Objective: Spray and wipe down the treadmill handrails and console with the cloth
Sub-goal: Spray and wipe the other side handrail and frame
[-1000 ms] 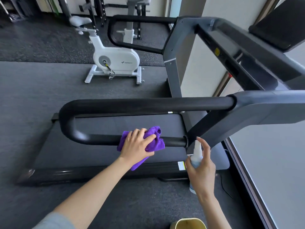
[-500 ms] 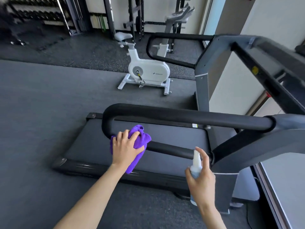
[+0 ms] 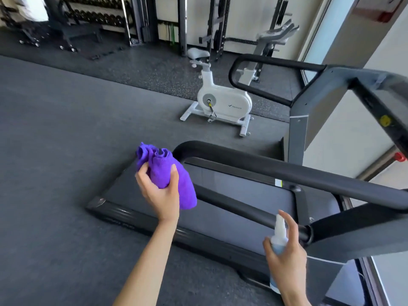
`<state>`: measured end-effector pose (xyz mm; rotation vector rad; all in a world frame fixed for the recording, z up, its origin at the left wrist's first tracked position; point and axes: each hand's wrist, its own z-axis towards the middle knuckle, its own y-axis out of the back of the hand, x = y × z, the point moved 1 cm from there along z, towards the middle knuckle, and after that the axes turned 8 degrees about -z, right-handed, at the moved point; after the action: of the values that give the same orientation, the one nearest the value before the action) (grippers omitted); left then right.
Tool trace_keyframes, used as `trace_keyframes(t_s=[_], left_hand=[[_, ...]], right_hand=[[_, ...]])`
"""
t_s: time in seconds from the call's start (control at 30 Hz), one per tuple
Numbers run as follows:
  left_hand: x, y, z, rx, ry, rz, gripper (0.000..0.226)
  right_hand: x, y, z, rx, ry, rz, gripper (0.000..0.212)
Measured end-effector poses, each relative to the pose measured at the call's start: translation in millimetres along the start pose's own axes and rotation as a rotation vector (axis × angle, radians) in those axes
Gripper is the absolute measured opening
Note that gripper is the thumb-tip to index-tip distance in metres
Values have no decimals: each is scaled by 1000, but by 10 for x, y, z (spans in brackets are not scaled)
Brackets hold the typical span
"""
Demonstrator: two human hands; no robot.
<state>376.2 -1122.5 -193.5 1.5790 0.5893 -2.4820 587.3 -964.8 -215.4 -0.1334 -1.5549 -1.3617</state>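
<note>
From the head camera: the left hand (image 3: 162, 191) gripped the bunched purple cloth (image 3: 167, 173), plush and soft, just off the curved end of the near handrail (image 3: 242, 207) (smooth black tube). The right hand (image 3: 287, 257) clutched the spray bottle (image 3: 278, 236). Wiping step, I'd judge; next, cloth onto the upper rail.

White exercise bike (image 3: 223, 102), dumbbell rack (image 3: 92, 15)
</note>
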Motion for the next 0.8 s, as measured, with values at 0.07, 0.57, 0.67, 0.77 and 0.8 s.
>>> trace_keyframes(t_s=[0.07, 0.57, 0.67, 0.77, 0.8], left_hand=[[-13, -176, 104, 109, 5, 29, 64], [193, -276, 111, 187, 91, 27, 100], [183, -358, 118, 89, 89, 59, 91], [213, -482, 81, -56, 97, 75, 87], [226, -505, 58, -103, 113, 70, 87]], right_hand=[[19, -45, -12, -15, 23, -1, 72], [102, -270, -45, -47, 30, 0, 70], [86, -261, -34, -57, 30, -15, 71], [43, -242, -17, -53, 5, -51, 70], [41, -232, -20, -49, 1, -56, 71]])
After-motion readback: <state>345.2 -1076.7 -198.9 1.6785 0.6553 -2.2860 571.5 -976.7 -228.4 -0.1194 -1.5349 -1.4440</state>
